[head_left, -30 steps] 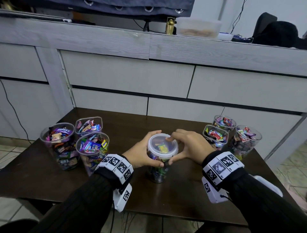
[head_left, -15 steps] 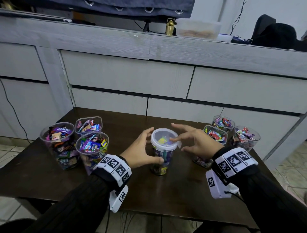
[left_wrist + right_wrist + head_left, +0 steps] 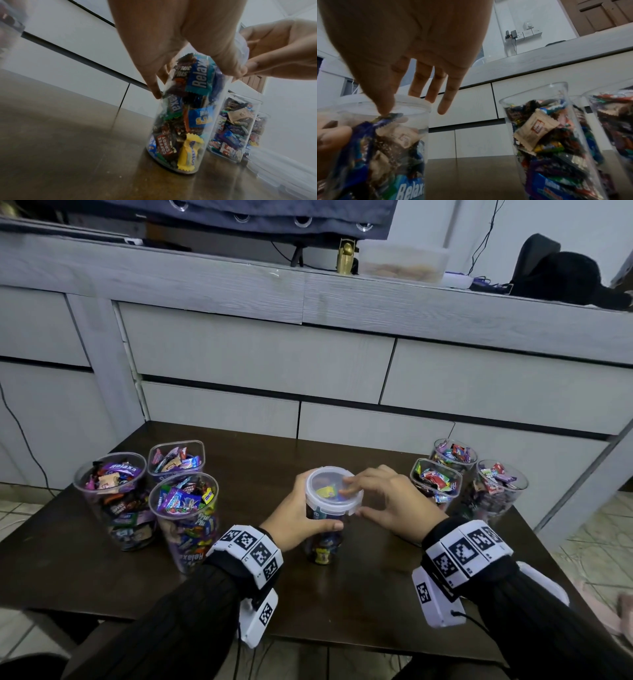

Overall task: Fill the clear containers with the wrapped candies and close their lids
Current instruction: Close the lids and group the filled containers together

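Observation:
A clear container (image 3: 323,537) packed with wrapped candies stands at the middle of the dark table (image 3: 370,594), with a translucent white lid (image 3: 334,491) on top. My left hand (image 3: 298,520) grips the container's body just under the lid, thumb in front. My right hand (image 3: 390,501) lays straight fingers on the lid's top, and its thumb sits under the lid's right rim, pinching that edge. The left wrist view shows the left hand (image 3: 171,40) round the container (image 3: 187,121). The right wrist view shows the right hand (image 3: 412,47) over the lid (image 3: 412,102).
Three open clear containers full of candies (image 3: 186,515) stand at the table's left, and three more (image 3: 436,484) at its right, close to my right hand. A grey cabinet (image 3: 260,364) backs the table. Something white (image 3: 544,580) lies behind my right wrist.
My right hand lifted off the lid with spread fingers, then came back down onto its right edge. The left hand slid from the lid to the container's body.

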Tool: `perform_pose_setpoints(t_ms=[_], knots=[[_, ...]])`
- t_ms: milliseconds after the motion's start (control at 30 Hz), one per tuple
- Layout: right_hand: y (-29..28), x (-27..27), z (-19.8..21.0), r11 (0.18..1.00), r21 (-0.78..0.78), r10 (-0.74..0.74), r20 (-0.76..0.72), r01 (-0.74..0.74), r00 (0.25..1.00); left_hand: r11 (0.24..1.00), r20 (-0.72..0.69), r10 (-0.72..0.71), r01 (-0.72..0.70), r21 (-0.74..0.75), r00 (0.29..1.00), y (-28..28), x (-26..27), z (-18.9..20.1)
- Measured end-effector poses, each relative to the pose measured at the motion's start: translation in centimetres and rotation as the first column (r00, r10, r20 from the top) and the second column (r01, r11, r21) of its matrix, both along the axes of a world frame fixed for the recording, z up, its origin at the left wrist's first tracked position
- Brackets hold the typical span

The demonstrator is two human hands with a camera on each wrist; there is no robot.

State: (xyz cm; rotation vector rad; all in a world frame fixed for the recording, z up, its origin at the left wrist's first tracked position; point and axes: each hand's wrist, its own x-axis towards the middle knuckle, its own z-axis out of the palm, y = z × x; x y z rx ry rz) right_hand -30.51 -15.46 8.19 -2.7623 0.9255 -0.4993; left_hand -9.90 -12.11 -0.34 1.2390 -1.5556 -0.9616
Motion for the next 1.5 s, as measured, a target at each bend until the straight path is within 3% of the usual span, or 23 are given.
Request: perform_pose_setpoints(t_ms=[167,267,500,600,667,733,833,900,1167,1333,1500], knots=[[1.1,1.9,0.1,0.998,0.023,-0.057,-0.116,0.060,0.992,1.000,0.012,-0.012,0.012,-0.008,1.000,0.5,-0.3,0.0],[2.1,3.5,-1.1,0.990,-0.121,-0.097,-0.261,0.068,0.960,1.000,0.094,0.003,-0.002,-0.011,0.996,0.7,0.3,0.2],[1.6,4.2,-1.6,0.953,-0.266,-0.224,-0.290,0.147,0.930,0.984,0.171,0.129,-0.148,0.103,0.977,0.4,0.8,0.1],[0.5,4.3,-1.5,0.940,-0.301,-0.259,-0.315,0.163,0.913,0.972,0.294,0.083,-0.142,0.185,0.952,0.1,1.0,0.0],[-0.6,4.2,-1.4,0.926,-0.320,-0.306,-0.317,0.202,0.898,0.960,0.462,0.001,-0.130,0.248,0.887,0.2,1.2,-0.6],[-2.0,4.1,-1.5,0.911,-0.331,-0.357,-0.330,0.247,0.874,0.943,0.654,-0.079,-0.157,0.294,0.753,0.4,1.4,-1.5],[-4.3,4.3,-1.9,0.875,-0.385,-0.437,-0.364,0.294,0.822,0.908,0.781,-0.161,-0.219,0.356,0.604,0.6,1.6,-3.0],[-6.1,4.5,-1.9,0.850,-0.401,-0.487,-0.354,0.341,0.798,0.888,0.794,-0.202,-0.234,0.396,0.574,0.6,1.6,-3.5],[-10.6,5.6,-2.3,0.818,-0.309,-0.568,-0.296,0.486,0.768,0.886,0.791,-0.214,-0.228,0.404,0.573,0.6,2.2,-4.4],[-10.9,5.1,-1.8,0.834,-0.207,-0.551,-0.333,0.511,0.765,0.887,0.797,-0.213,-0.230,0.400,0.566,0.6,2.0,-4.4],[-8.7,1.8,0.5,0.798,-0.201,-0.602,-0.327,0.569,0.729,0.885,0.801,-0.208,-0.240,0.398,0.562,0.5,2.0,-4.3]])
